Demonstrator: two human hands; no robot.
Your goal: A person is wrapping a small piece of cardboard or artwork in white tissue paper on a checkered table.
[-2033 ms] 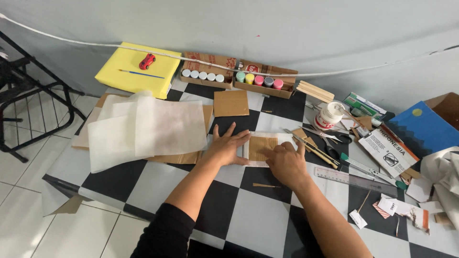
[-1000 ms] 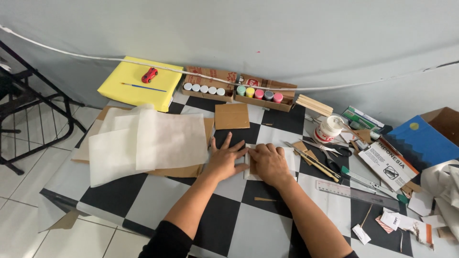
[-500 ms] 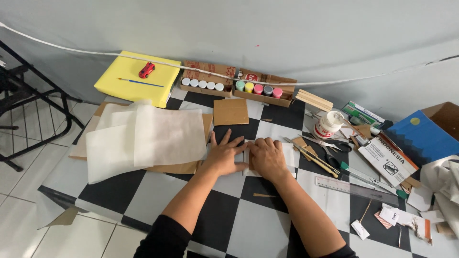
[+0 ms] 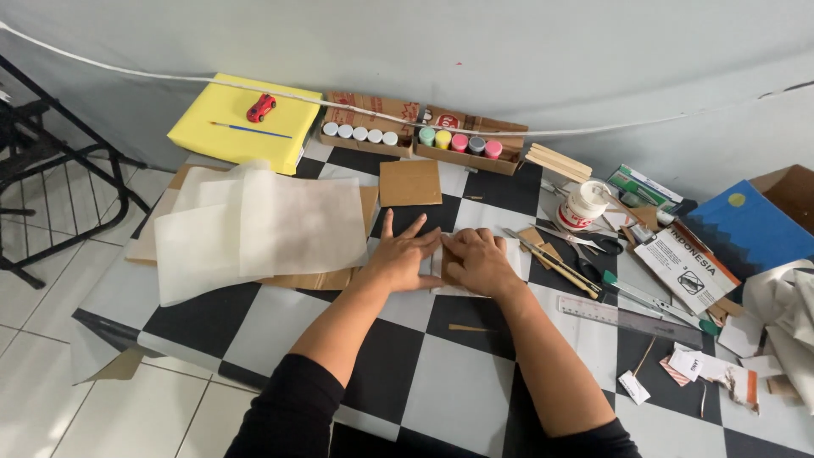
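We press a small brown cardboard piece [image 4: 442, 259] flat against the checkered black-and-white tabletop [image 4: 441, 373], just in front of us at its middle. Our left hand [image 4: 404, 253] lies on it with fingers spread apart and flat, gripping nothing; our right hand [image 4: 477, 261] bears down beside it, fingers curled together over the piece, the two hands touching. Most of the card is hidden beneath them. Close to the right lie black-handled scissors [image 4: 593, 244], a clear plastic ruler [image 4: 629, 316] and a white glue pot [image 4: 583, 204]. To the left rests a white translucent paper sheet [image 4: 254, 227]. We judge that uneven pressure could let the card slide or crease crookedly.
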